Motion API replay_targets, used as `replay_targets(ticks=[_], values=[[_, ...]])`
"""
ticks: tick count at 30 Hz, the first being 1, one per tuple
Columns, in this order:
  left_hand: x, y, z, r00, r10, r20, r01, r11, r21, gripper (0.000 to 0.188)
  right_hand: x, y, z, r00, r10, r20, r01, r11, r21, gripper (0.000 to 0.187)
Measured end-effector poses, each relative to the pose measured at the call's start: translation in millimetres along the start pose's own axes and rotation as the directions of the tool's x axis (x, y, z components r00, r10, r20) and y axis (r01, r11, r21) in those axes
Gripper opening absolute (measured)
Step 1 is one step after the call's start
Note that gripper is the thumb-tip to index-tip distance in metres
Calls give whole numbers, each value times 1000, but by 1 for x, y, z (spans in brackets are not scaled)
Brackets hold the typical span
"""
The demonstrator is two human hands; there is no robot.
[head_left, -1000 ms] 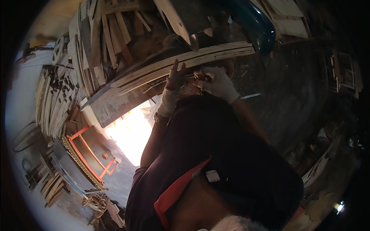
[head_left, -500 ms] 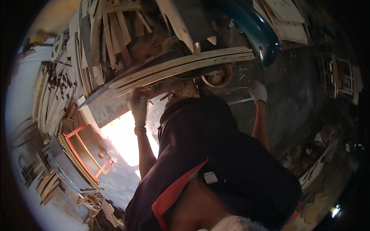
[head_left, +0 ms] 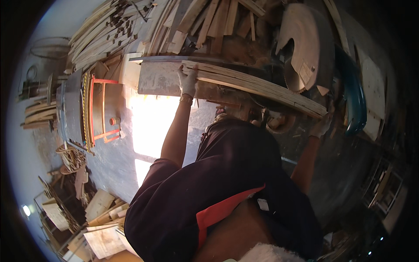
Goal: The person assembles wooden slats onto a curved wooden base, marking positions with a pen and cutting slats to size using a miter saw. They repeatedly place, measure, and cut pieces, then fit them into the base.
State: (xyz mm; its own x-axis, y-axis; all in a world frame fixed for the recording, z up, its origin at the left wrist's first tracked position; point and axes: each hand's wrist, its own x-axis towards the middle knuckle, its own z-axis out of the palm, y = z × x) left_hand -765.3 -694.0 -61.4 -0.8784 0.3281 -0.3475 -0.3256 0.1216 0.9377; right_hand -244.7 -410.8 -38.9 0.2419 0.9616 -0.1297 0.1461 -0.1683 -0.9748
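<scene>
A stack of long pale wooden strips lies across the saw bench in front of me. At its left end is my left hand, in a pale glove, with thumb and fingers around the strips' end. My right hand, also gloved, is at the strips' right end; its fingers are dim and partly blurred. Just beyond the strips, toward the right, stands a toothed circular saw blade under a worn metal guard. The strips lie on the near side of the blade.
A teal curved machine housing is right of the saw. Loose timber offcuts lie behind the bench, and stacked sticks at the far left. An orange-red frame stands left of a bright sunlit floor patch.
My view has turned, so the bench appears shifted right. My left hand has come up to the strips' left end. My right hand has moved from beside the bench to their right end.
</scene>
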Motion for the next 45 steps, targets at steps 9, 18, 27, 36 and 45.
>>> replay_targets(ticks=[9,18,27,36,45], values=[[0,15,7,998,54,-23,-57,988,-143,78,20,-17,36,996,6,95,-23,984,179,48],[-5,25,13,935,273,-226,-222,948,228,69,21,-44,30,997,-76,-1,69,909,-412,38],[-6,25,8,946,261,-194,-203,940,275,69,28,-42,34,988,-132,-76,85,891,-446,38],[-3,24,3,947,289,-139,-257,944,208,54,33,-28,41,991,-126,43,132,905,-405,45],[-12,34,7,952,246,-182,-207,956,209,49,38,-22,43,971,-206,121,237,893,-383,52]])
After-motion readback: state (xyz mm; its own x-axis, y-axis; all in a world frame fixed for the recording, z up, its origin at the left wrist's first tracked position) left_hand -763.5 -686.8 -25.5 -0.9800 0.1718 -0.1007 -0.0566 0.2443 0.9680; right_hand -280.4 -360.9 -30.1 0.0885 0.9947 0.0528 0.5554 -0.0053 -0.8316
